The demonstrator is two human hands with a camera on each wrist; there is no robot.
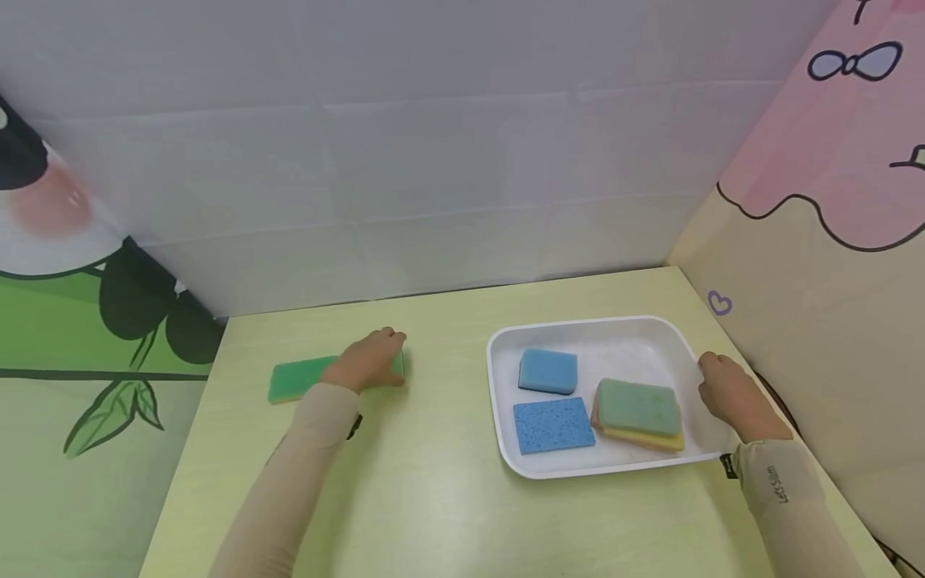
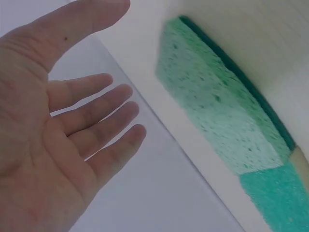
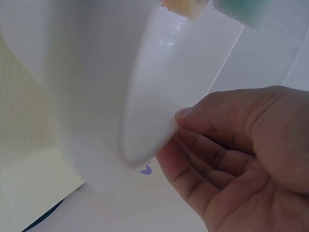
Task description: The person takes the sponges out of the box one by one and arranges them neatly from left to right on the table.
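Note:
In the head view my left hand [image 1: 367,361] is over the left part of the table, above a light green sponge [image 2: 217,101] with a dark green layer. The left wrist view shows its fingers spread and apart from that sponge. Beside it lies a sponge with a green top [image 1: 299,379], partly hidden by the hand. My right hand [image 1: 739,395] pinches the right rim of a white tray [image 1: 499,417] between thumb and fingers. Inside the tray are a blue sponge [image 1: 548,370], a speckled blue sponge [image 1: 554,425] and a green-topped sponge [image 1: 639,405] lying on a yellow one [image 1: 661,441].
The pale yellow table [image 1: 426,514] meets a whitish cloth wall [image 1: 448,160] along its back edge. A printed cloth [image 1: 824,321] stands close at the right, near the right hand. Another printed cloth [image 1: 144,482] borders the left side.

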